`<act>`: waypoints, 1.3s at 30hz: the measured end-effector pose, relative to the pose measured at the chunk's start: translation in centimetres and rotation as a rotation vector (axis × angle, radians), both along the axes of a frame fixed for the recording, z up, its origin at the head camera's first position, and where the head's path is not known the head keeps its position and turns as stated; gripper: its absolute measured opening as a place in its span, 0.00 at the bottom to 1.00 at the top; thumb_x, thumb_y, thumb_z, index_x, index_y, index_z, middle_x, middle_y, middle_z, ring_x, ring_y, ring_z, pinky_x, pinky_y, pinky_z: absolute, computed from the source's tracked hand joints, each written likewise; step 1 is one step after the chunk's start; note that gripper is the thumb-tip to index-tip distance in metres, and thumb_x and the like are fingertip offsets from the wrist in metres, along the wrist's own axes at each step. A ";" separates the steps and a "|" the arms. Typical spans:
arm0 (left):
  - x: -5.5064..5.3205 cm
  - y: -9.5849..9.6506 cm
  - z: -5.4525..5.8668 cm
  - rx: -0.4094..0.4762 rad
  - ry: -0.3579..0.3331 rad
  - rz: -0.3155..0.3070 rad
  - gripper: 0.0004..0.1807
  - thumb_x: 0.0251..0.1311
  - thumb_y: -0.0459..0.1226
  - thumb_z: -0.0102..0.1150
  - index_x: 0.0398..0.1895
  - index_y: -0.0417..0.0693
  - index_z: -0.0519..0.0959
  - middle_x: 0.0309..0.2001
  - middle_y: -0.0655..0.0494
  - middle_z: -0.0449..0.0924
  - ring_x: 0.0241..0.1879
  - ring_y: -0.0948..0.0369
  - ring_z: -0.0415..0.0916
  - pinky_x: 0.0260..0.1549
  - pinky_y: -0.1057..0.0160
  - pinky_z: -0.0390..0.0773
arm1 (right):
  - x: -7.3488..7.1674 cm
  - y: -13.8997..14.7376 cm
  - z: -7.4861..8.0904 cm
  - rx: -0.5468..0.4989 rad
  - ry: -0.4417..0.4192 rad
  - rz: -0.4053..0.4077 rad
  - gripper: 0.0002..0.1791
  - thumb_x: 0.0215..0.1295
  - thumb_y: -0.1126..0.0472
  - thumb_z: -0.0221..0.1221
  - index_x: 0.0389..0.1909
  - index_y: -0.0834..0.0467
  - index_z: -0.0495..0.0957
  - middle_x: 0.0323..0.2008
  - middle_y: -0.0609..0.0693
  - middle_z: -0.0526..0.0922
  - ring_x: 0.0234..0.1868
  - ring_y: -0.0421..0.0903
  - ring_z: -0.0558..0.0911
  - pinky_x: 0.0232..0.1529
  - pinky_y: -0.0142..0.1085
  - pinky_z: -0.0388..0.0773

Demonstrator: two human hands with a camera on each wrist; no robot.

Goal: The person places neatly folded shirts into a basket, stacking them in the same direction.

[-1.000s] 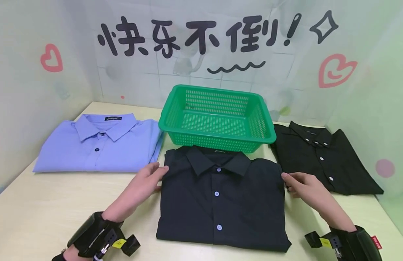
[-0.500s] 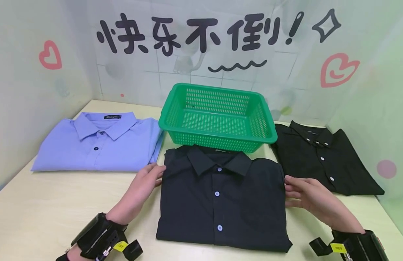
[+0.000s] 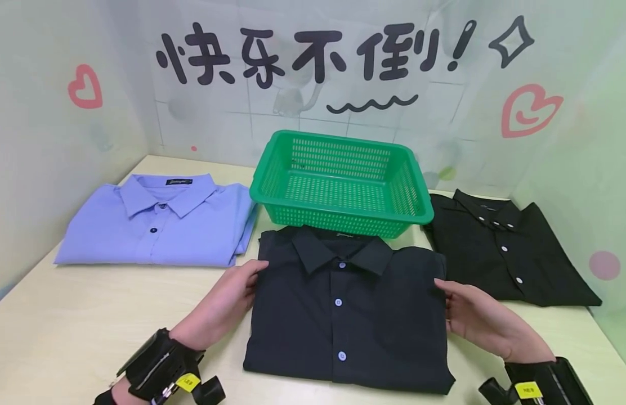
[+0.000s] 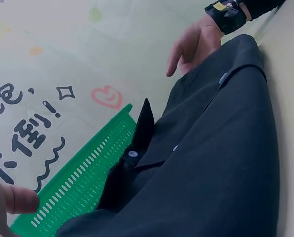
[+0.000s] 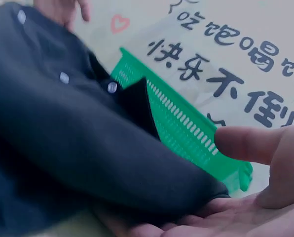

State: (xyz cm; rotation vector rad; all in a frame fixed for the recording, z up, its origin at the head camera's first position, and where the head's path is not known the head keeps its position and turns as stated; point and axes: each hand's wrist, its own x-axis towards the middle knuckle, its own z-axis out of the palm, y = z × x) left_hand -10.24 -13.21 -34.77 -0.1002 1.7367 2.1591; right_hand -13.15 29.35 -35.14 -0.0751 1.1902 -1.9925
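A folded dark navy shirt (image 3: 374,326), collar toward the basket, lies at the middle of the table with a hand at each side. My left hand (image 3: 227,304) is at its left edge; the thumb stands apart from the cloth in the left wrist view, and the other fingers are mostly hidden. At the right edge, my right hand (image 3: 482,320) has its thumb over the shirt without pinching it. Its fingers (image 5: 221,217) reach under the cloth in the right wrist view. Behind the shirt sits a green plastic basket (image 3: 338,211) with nothing in it.
To the left lies a folded light blue shirt (image 3: 156,242). A folded black shirt (image 3: 495,264) with white buttons lies on the right, close to the right hand. Printed cloth walls (image 3: 120,140) stand around the back and sides of the table (image 3: 90,320).
My right hand's fingers have shifted from the shirt's right edge to beneath it, and its thumb now hangs over the cloth. The left hand has moved slightly; the shirt lies nearly where it was.
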 end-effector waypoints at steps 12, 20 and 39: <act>-0.1 0.0 -0.5 0.225 -0.090 -0.105 0.38 0.74 0.46 0.43 0.77 0.46 0.39 0.73 0.47 0.49 0.69 0.51 0.53 0.66 0.53 0.56 | 1.1 -2.0 -0.2 -0.131 -0.185 -0.161 0.18 0.80 0.57 0.41 0.66 0.55 0.58 0.59 0.50 0.72 0.59 0.49 0.74 0.65 0.46 0.63; 0.2 0.3 -1.1 0.263 -0.209 -0.221 0.34 0.71 0.52 0.48 0.71 0.43 0.58 0.62 0.47 0.70 0.57 0.54 0.72 0.59 0.54 0.69 | 1.3 -2.8 -0.8 -0.227 -0.316 -0.027 0.21 0.81 0.53 0.38 0.56 0.59 0.77 0.54 0.53 0.80 0.56 0.49 0.78 0.65 0.44 0.64; 0.8 1.2 -2.1 0.144 -0.221 -0.159 0.30 0.69 0.38 0.57 0.69 0.38 0.58 0.55 0.45 0.78 0.52 0.52 0.78 0.51 0.53 0.77 | 1.2 -4.3 -1.5 -0.005 -0.333 -0.165 0.12 0.76 0.63 0.48 0.52 0.63 0.74 0.50 0.56 0.82 0.53 0.50 0.80 0.60 0.43 0.70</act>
